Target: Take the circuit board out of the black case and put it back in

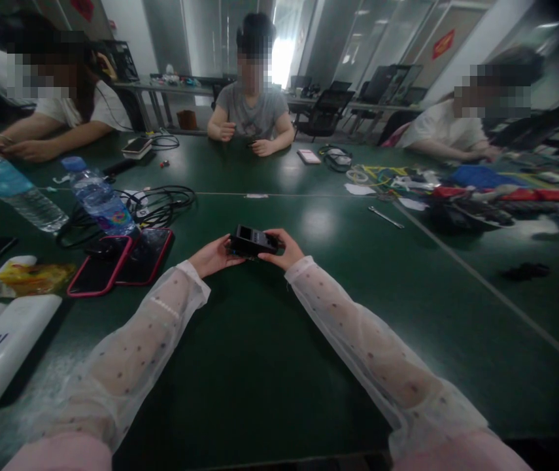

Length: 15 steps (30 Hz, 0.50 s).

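A small black device (254,241) with a little screen is held between my two hands above the dark green table (259,340). My left hand (216,256) grips its left end, with the fingers behind and beneath. At the right end, my right hand (283,248) has its thumb and fingers closed on the device. The device lies slightly tilted, screen side up. Its underside is mostly hidden.
Left of my hands lie two red-edged phones (100,267), a plastic bottle (97,196), black cables (171,199) and a white power bank (9,347). A wrench (386,217) and piled cables (382,176) are to the right. Three people sit around the table.
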Each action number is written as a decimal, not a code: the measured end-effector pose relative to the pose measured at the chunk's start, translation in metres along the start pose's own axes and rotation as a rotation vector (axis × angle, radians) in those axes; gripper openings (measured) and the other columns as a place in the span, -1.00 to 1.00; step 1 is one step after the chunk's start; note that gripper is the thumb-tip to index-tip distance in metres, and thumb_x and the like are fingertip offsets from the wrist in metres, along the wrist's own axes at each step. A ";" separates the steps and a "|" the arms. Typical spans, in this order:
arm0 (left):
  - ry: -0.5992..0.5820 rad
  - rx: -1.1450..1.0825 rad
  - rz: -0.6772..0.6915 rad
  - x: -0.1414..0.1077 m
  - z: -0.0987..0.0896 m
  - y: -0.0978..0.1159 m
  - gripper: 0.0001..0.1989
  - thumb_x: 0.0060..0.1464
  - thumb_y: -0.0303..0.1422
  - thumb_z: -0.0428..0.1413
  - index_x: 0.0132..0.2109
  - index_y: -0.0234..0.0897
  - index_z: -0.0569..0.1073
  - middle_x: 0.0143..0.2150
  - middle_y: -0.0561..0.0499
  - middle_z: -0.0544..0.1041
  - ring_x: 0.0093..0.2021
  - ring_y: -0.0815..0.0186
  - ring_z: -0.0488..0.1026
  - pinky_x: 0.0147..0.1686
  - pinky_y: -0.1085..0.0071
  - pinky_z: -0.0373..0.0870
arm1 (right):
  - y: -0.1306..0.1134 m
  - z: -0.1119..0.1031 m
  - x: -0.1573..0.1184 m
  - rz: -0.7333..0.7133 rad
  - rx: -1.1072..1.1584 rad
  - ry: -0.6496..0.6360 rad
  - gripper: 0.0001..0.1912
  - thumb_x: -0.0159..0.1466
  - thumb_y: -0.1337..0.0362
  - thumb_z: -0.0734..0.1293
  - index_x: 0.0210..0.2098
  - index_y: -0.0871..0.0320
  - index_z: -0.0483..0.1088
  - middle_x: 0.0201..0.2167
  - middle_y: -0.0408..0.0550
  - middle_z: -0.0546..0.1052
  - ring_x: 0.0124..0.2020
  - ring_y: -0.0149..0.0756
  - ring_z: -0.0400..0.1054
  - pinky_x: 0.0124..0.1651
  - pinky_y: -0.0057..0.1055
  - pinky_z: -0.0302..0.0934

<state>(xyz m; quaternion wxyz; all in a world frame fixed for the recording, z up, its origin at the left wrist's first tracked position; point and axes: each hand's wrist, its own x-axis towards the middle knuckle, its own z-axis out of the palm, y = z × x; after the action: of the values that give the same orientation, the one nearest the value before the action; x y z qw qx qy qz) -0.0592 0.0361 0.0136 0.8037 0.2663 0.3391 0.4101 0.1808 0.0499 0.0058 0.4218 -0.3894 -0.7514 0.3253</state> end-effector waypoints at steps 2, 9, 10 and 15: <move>0.014 0.005 0.001 0.000 -0.001 0.000 -0.70 0.28 -0.33 -0.06 0.09 -0.36 0.34 -0.05 -0.21 0.49 -0.02 0.11 0.49 0.15 0.08 0.29 | 0.000 0.002 -0.001 -0.022 -0.024 -0.005 -0.42 -0.02 0.15 0.51 -0.03 0.02 0.31 -0.04 -0.02 0.46 0.03 -0.07 0.37 0.05 -0.02 0.30; -0.026 0.024 -0.013 0.004 -0.007 -0.003 -0.51 0.22 -0.05 0.01 0.08 -0.38 0.35 0.05 -0.31 0.45 0.12 0.02 0.40 0.15 0.05 0.31 | 0.007 0.011 -0.006 0.006 -0.064 -0.061 -0.41 -0.03 0.17 0.51 -0.04 0.02 0.28 -0.08 -0.05 0.46 -0.04 -0.09 0.41 0.04 -0.04 0.29; -0.032 0.033 0.005 0.004 -0.007 -0.004 -0.53 0.22 -0.08 0.03 0.08 -0.38 0.35 0.05 -0.30 0.46 0.13 0.03 0.40 0.15 0.04 0.31 | 0.007 0.013 -0.007 0.009 -0.074 -0.065 -0.41 -0.03 0.18 0.50 -0.04 0.03 0.28 -0.08 -0.04 0.45 -0.04 -0.09 0.40 0.05 -0.04 0.28; -0.066 0.070 0.066 -0.001 -0.005 -0.003 -0.70 0.14 -0.41 0.17 0.02 -0.41 0.41 0.01 -0.28 0.50 0.10 0.05 0.42 0.13 0.05 0.35 | 0.008 0.017 -0.008 0.011 -0.090 -0.058 -0.41 -0.01 0.21 0.49 -0.02 0.02 0.26 -0.03 -0.02 0.43 0.02 -0.08 0.36 0.07 -0.04 0.27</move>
<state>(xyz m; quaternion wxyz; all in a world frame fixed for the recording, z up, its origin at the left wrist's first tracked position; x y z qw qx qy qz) -0.0620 0.0345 0.0081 0.7909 0.3185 0.3174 0.4152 0.1710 0.0442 -0.0112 0.3801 -0.4023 -0.7751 0.3049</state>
